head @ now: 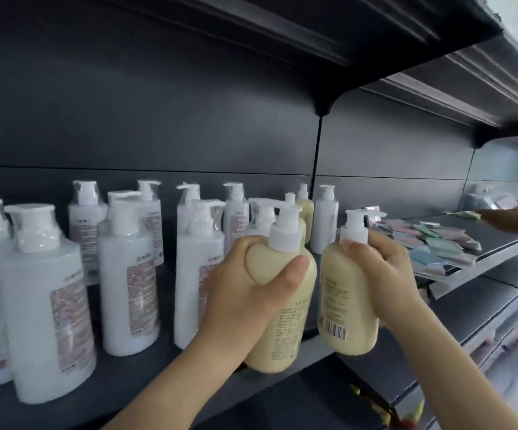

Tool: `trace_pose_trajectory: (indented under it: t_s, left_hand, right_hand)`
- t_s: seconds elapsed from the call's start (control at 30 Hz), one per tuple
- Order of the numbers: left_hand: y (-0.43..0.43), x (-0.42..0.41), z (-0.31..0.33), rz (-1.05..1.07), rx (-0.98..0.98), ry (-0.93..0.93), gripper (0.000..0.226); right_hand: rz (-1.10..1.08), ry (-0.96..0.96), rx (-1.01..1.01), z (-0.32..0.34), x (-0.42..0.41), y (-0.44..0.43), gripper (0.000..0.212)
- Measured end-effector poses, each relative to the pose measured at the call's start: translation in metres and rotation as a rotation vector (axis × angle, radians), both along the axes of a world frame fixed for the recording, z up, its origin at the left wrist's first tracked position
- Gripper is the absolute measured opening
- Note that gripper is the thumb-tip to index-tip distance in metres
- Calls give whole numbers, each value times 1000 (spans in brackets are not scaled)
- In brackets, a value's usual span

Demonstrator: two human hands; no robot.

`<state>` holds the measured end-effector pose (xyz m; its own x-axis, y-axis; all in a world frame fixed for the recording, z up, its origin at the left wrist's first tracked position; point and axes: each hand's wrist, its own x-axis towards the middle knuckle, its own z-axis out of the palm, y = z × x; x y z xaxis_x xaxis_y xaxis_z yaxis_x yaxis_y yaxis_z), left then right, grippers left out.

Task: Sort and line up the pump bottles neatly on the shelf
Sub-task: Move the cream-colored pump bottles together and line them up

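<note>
Forearms reaching up from bottom of view, both hands loaded. Left hand (245,293) clamped round shoulder of cream bottle (282,308), thumb across front, pump head w/ long nozzle pointing left. Right hand (385,274) wrapped on 2nd cream bottle (344,299) from its right side, fingers (352,245) hooked at base of pump collar, barcode facing camera. Both bottles held upright, side by side, nearly touching, lifted off or just at front edge of shelf (133,395); can't tell if bases touch it.

Step in hand, by the look of it: pulling cream ones out of mixed stock to group them. More cream bottles (305,209) standing at back, just behind left-hand bottle, beside a white one (324,218) near the upright divider. White pump bottles (127,274) fill shelf to the left in loose rows, uneven spacing, most w/ clear shrink wrap over pumps, labels not all facing same way.

Next move prob calls for: setting both held bottles down in the gap in front of cream ones at back, right end of shelf section, nozzles turned one way, labels forward. Needs care w/ left bottle's long nozzle, close to wrapped pump of white bottle behind it; could snag or tip it. White rows then need squaring up.

Off to right, separate lower shelf w/ pastel flat packets (434,246); another person's hand (512,220) over them, well apart from the bottles.
</note>
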<state>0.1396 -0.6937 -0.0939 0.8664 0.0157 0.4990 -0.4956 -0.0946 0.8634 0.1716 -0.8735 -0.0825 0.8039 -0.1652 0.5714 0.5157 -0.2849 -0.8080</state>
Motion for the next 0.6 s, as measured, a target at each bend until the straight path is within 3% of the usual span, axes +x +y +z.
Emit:
trace_pose_trajectory:
  t_s: [0.23,0.43,0.6]
  left_hand:
    - [-82,35,1,159,-75,-8,57]
    - [-128,75,0,369,-110,36,47]
    - [-148,108,-1,473,-116,90,23]
  right_hand:
    - [230,-13,-57,-2,82,-69,28]
    - [352,32,-40,7,147,-100,25]
    - [390,91,-13,14,201,-90,24]
